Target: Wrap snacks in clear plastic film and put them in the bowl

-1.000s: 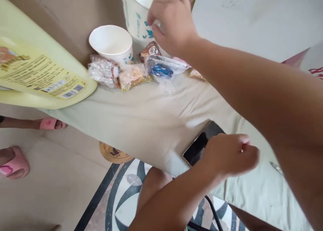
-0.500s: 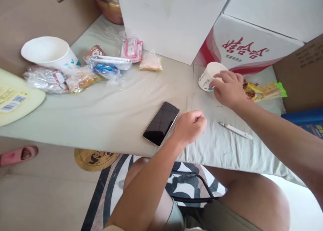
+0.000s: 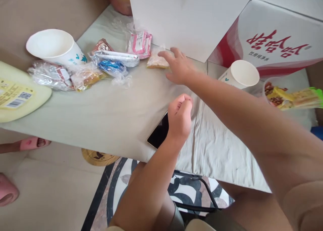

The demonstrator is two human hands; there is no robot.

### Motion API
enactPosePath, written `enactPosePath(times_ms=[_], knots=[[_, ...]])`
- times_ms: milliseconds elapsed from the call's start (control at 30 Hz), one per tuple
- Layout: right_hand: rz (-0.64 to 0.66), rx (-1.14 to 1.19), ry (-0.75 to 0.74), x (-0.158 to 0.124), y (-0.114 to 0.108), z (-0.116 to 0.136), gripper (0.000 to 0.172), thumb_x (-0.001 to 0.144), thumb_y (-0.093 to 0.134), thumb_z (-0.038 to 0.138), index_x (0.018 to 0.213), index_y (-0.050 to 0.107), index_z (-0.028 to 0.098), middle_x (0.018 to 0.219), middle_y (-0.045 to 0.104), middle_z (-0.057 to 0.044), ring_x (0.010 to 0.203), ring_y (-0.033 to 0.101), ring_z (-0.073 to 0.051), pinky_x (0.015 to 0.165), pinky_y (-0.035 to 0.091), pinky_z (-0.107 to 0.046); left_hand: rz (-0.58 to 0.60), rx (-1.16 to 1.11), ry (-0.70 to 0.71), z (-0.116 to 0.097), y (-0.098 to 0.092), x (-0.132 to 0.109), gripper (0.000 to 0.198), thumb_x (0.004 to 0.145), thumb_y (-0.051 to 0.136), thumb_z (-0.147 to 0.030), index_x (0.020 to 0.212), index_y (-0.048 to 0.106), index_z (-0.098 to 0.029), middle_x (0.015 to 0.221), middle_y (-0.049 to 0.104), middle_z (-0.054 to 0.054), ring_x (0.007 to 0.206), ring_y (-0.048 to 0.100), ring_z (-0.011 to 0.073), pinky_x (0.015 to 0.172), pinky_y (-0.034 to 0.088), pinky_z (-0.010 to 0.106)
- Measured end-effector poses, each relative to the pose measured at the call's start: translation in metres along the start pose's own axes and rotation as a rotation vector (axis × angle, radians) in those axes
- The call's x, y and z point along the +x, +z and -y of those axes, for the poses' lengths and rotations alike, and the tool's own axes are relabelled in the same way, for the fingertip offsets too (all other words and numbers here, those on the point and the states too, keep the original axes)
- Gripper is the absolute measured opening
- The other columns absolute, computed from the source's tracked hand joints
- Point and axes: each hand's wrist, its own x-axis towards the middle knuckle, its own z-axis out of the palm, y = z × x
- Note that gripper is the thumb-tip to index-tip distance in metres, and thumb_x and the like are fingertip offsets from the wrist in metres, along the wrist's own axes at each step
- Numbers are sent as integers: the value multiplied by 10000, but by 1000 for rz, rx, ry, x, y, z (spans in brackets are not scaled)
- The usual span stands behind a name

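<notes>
My right hand (image 3: 180,66) is open, its fingers spread, reaching across to a small clear packet (image 3: 157,60) of pale orange bits. Its fingertips overlap the packet's edge in view; whether they touch it I cannot tell. My left hand (image 3: 180,118) is a closed fist over a dark-screened phone (image 3: 158,133), covering the phone's right part. Nothing shows in the fist. A white paper cup (image 3: 244,73) stands beyond my right forearm, which hides its lower part. Left of the packet lie pink-and-white packets (image 3: 140,44) and a blue wrapped item (image 3: 112,67).
A larger white paper bowl (image 3: 51,44) stands at the left, behind plastic-wrapped food packs (image 3: 85,78). A pale yellow bottle (image 3: 20,93) lies at the left edge. White cartons (image 3: 186,19) line the back. Yellow snack packs (image 3: 285,96) are at the right. A person's pink slipper (image 3: 32,143) shows below.
My right hand has left the paper cup and moved left to the small packet, fingers spread. My left fist now overlaps the phone. The view has turned left, and my forearm covers the white-handled tool.
</notes>
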Motion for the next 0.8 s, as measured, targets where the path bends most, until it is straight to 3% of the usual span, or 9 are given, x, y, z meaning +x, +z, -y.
enactPosePath(times_ms=[67, 133, 233, 333, 467, 633, 733, 800], knots=[[57, 30, 55, 26, 7, 8, 739, 871, 655, 191, 1558, 420, 326, 1622, 390, -116, 1432, 462, -382, 1084, 454, -566, -7, 5, -13, -2, -4, 3, 222, 756, 504, -198, 600, 347, -203, 556, 207, -48, 522, 184, 87, 509, 164, 275], [91, 46, 99, 35, 10, 13, 690, 908, 610, 177, 1560, 414, 287, 1527, 490, -132, 1350, 546, -368, 1052, 487, -556, -3, 11, -35, -3, -7, 5, 214, 760, 492, -192, 601, 350, -204, 554, 231, -40, 526, 205, 93, 507, 188, 275], [51, 34, 120, 15, 9, 12, 594, 932, 574, 180, 1510, 459, 245, 1349, 617, -135, 1213, 631, -354, 1014, 507, -561, 7, 16, -52, -6, -6, 5, 219, 781, 490, -191, 612, 351, -205, 569, 237, -38, 530, 207, 92, 508, 212, 276], [-13, 56, 114, -43, 0, 0, 529, 925, 560, 202, 1451, 514, 232, 1263, 666, -121, 1180, 652, -347, 1041, 485, -585, 26, 25, -47, -6, -3, 1, 230, 813, 507, -208, 636, 359, -209, 583, 204, -48, 514, 180, 82, 499, 198, 275], [-137, 158, 109, -160, -15, -32, 502, 907, 570, 249, 1405, 516, 209, 1371, 639, -134, 1255, 629, -315, 1052, 511, -508, 42, 8, -26, -1, 2, -5, 213, 799, 522, -213, 639, 382, -212, 565, 185, -62, 483, 159, 72, 483, 159, 268], [-403, 451, 264, -297, -13, -65, 448, 948, 578, 353, 1378, 487, 269, 1252, 672, -116, 1059, 691, -279, 927, 570, -498, 170, 156, -96, 16, 21, -13, 145, 762, 528, -200, 642, 445, -209, 515, 239, -74, 458, 201, 71, 475, 145, 257], [-524, 440, 404, -335, -7, -64, 444, 959, 546, 321, 1390, 457, 264, 1267, 657, -126, 1097, 674, -285, 963, 550, -523, 355, 405, -172, 38, 43, -21, 193, 841, 595, -301, 697, 521, -194, 570, 446, -47, 512, 409, 81, 518, 306, 236], [-567, 391, 433, -343, -3, -60, 445, 958, 517, 304, 1395, 451, 249, 1305, 638, -150, 1177, 641, -306, 1022, 520, -540, 504, 503, -184, 59, 60, -28, 238, 873, 654, -416, 849, 602, -185, 788, 646, 7, 709, 605, 124, 660, 453, 251]])
